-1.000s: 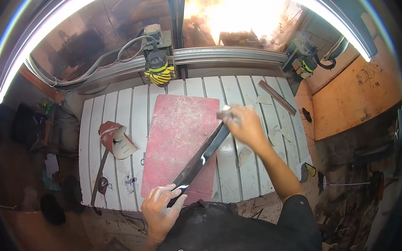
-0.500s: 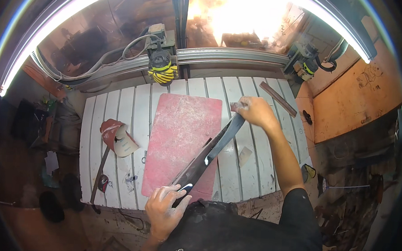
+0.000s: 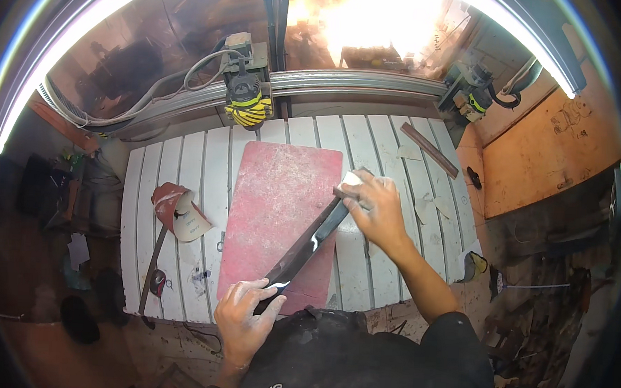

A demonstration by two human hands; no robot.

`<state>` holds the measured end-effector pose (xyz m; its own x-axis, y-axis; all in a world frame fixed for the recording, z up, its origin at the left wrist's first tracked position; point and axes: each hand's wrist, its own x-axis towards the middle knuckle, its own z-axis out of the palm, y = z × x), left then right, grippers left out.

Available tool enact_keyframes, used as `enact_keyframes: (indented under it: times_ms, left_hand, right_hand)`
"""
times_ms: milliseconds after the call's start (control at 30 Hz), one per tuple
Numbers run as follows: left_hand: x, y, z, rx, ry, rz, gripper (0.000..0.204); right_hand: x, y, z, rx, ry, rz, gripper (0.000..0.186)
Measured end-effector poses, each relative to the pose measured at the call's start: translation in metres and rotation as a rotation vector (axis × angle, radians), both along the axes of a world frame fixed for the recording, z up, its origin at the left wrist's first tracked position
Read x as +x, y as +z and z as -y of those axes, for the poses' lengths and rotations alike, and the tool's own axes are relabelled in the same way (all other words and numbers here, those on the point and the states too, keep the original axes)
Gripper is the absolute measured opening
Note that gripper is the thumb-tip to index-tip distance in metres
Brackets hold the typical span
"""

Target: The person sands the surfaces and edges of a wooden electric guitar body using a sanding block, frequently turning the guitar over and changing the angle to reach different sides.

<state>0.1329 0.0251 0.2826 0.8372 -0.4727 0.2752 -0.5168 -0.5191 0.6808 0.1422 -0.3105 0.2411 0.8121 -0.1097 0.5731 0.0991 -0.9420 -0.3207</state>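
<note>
A long, narrow dark strip (image 3: 297,252) with glossy patches slants from lower left to upper right above a pink mat (image 3: 276,185). Closed around its near end are the fingers of my left hand (image 3: 244,319). My right hand (image 3: 379,207) is at the far end, pinching a small folded piece of sandpaper (image 3: 351,180), pale on one side and brown at the edge, against the strip. Whitish dust coats the fingers of both hands. To the left lies a curled sheet of sandpaper (image 3: 193,223), reddish-brown with a cream back.
The white slatted table (image 3: 198,151) carries a brown bar (image 3: 430,151) at far right and several pale scraps (image 3: 426,209). Behind it runs a metal rail (image 3: 357,84) with a yellow-and-black striped power tool (image 3: 247,104) and a second tool (image 3: 473,97). A dark rod (image 3: 153,270) lies left.
My right hand has moved toward me and left along the strip, with the small sandpaper piece. My left hand has shifted slightly left, still on the near end.
</note>
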Motion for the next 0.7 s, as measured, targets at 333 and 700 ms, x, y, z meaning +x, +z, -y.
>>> enact_keyframes:
  times_ms: [333,700]
  left_hand:
    - [0.009,-0.003,-0.002,-0.043,0.011,-0.004,0.024]
    - [0.008,0.001,-0.004,-0.039,0.007,-0.006,0.026]
  right_hand:
    - [-0.019,-0.01,-0.042,0.014,-0.157,-0.052,0.025]
    - [-0.011,-0.014,-0.043,0.138,-0.144,0.004,0.021]
